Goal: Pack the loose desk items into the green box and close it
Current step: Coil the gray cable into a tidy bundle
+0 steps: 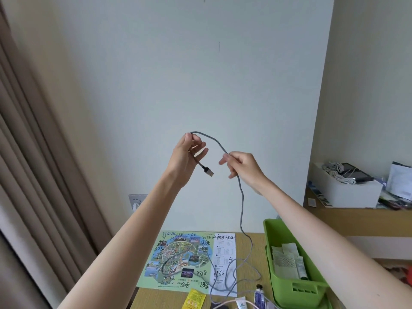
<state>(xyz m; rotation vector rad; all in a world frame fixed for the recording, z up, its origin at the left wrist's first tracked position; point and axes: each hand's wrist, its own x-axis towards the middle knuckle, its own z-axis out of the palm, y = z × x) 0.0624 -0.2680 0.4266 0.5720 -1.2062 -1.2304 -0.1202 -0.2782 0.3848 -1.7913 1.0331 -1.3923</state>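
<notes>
I hold a grey braided USB cable (241, 204) up in front of the wall. My left hand (186, 159) pinches it near its plug end, and the USB plug (207, 171) hangs below my fingers. My right hand (242, 167) grips the cable a little farther along. From there the cable drops to the desk and lies in loose loops over a printed map sheet (178, 259). The green box (287, 284) stands open at the right of the desk, with paper slips and a small tube inside.
On the wooden desk (254, 241) near the front edge lie a yellow sachet (193, 299), a white tube (242, 303) and a dark-capped tube (259, 296). A curtain hangs at the left. A shelf at the right holds a white box (343, 192) of cables and devices.
</notes>
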